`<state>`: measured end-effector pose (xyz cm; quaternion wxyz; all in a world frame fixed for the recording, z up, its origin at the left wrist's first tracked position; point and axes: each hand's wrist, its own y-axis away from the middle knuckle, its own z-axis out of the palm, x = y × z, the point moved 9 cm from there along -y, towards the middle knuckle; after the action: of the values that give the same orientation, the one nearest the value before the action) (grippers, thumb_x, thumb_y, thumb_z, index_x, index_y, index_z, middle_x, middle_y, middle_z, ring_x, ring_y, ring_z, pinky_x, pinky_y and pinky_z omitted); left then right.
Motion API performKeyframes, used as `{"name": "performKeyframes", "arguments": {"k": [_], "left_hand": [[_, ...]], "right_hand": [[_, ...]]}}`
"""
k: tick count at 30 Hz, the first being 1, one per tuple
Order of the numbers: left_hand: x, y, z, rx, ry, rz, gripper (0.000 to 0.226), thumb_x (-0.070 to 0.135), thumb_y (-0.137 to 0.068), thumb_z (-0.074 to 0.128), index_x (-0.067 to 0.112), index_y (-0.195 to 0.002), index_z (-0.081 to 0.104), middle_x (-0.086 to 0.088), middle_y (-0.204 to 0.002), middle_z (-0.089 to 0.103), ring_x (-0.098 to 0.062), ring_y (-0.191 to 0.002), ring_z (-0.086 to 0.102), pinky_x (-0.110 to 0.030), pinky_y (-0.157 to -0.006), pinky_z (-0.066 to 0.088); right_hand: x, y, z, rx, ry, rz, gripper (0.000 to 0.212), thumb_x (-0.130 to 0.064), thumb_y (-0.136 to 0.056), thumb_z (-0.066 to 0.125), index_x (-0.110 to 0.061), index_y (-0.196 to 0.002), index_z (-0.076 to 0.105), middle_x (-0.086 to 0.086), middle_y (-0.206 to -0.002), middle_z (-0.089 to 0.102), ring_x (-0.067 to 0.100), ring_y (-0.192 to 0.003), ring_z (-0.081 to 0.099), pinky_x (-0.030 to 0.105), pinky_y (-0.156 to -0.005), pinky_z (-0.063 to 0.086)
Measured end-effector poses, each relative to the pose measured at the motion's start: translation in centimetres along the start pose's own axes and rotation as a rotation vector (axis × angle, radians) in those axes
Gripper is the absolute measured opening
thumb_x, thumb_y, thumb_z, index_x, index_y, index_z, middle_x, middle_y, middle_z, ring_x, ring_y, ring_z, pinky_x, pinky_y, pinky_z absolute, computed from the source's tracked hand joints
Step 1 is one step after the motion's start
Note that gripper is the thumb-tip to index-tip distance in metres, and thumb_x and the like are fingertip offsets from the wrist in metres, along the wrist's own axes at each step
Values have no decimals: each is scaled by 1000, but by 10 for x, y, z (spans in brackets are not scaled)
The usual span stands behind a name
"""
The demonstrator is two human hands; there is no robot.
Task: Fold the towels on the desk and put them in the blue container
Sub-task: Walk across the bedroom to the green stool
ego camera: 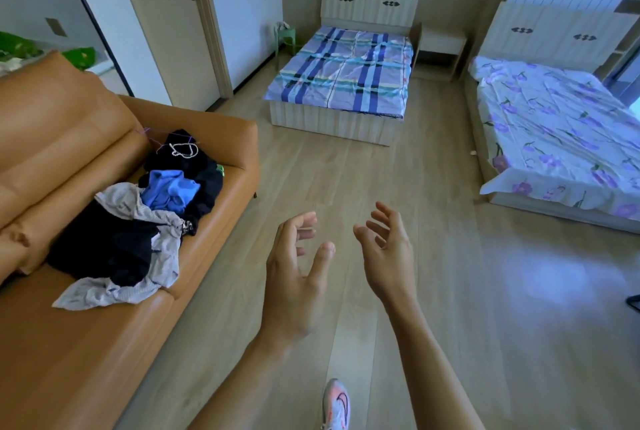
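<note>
Stretching ahead is a wide strip of bare wooden floor [398, 187], bounded on the left by the front edge of an orange sofa [86, 343] and on the right by a bed with a purple-flowered sheet [561, 132]; a second bed with a blue plaid sheet [343, 73] closes the far end. Both forearms reach forward over this open strip. The left hand [298, 274] and the right hand [388, 249] are raised with palms turned toward each other, fingers spread and loosely curled, holding nothing and apart from one another. A heap of clothes [138, 222], black, grey and blue, lies on the sofa seat, left of the hands. One sneaker [336, 405] shows at the bottom edge. No towels or blue container can be seen.
</note>
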<state>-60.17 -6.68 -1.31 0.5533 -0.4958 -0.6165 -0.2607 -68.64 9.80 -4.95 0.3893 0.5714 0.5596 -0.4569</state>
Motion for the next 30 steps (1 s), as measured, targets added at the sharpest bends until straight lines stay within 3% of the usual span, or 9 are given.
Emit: {"name": "performKeyframes", "arguments": {"k": [4,8,13,21,30], "left_hand": [[0,-83,23,81,38,-11,39,36,-90,57,27,-128,55,18,-127,59,-8,-121,58,-42,-103,49],[-12,-147,49,94,49,-47,40,36,-90,58,25,-128,55,18,-126,59,-8,-120,59,-42,-102,50],[-43,-231,75,99,66,-88,39,35,-90,58,28,-129,54,17,-127,60,-9,-120,60,-39,-102,49],[-100,-427,119,74,100,-95,38,33,-89,59,27,-127,55,17,-127,61,-6,-118,59,-35,-99,51],[-118,-631,152,21,77,-58,39,36,-91,58,29,-129,54,18,-128,60,-5,-119,59,-30,-100,50]], "right_hand": [[-6,-91,15,-81,-7,-14,54,-30,-94,65,-29,-144,45,-6,-136,57,5,-119,58,25,-96,47],[-9,-170,30,-90,-17,-6,51,-29,-94,65,-28,-142,47,-7,-133,58,5,-116,60,36,-104,50],[0,-256,56,-106,-40,25,47,-27,-94,65,-29,-139,50,-7,-129,61,4,-114,62,38,-105,50],[8,-446,118,-51,18,28,48,-25,-94,65,-25,-140,51,-5,-128,62,7,-113,63,38,-103,51],[-17,-641,176,4,-30,12,44,-21,-94,65,-22,-137,54,-2,-126,63,9,-112,64,30,-98,50]]}}
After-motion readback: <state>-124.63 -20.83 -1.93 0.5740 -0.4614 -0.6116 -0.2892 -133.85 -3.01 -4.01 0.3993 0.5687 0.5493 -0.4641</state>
